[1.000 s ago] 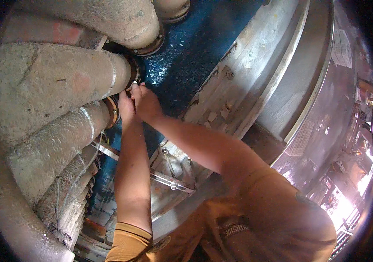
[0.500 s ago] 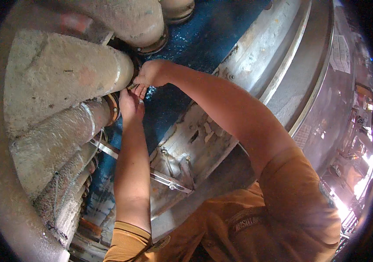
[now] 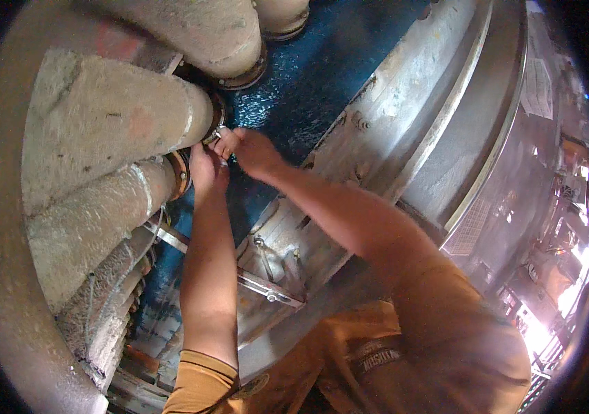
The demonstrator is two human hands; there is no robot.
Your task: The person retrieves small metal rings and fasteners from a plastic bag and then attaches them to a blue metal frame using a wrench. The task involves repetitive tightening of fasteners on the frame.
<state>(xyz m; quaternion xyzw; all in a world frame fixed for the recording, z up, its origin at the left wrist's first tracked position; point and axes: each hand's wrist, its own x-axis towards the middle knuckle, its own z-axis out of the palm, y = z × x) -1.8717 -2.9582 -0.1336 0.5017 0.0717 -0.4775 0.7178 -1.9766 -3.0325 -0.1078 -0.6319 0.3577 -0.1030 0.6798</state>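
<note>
Both my hands meet at the dark flange ring (image 3: 218, 112) on the end of a large, dusty, beige tapered pipe (image 3: 122, 110). My left hand (image 3: 208, 168) reaches up under the ring's lower edge. Its fingers are curled and partly hidden between the pipe end and my other hand. From the right comes my right hand (image 3: 252, 153), its fingers closed in a pinch against the left fingertips. A small shiny metal piece (image 3: 221, 132) shows at the right fingertips; its kind is too small to tell. Below, another pipe (image 3: 112, 190) ends in a rusty orange flange (image 3: 181, 174).
Behind the hands runs a wet-looking blue surface (image 3: 287, 90). A worn metal rim (image 3: 370, 103) curves along its right side. A slotted metal bracket (image 3: 267, 286) crosses below my hands. More pipes (image 3: 218, 34) stand above, and a thin cable (image 3: 129, 265) hangs at lower left.
My right hand has moved down and slightly right, away from the ring, and its forearm has dropped. The left hand stays nearly in place.
</note>
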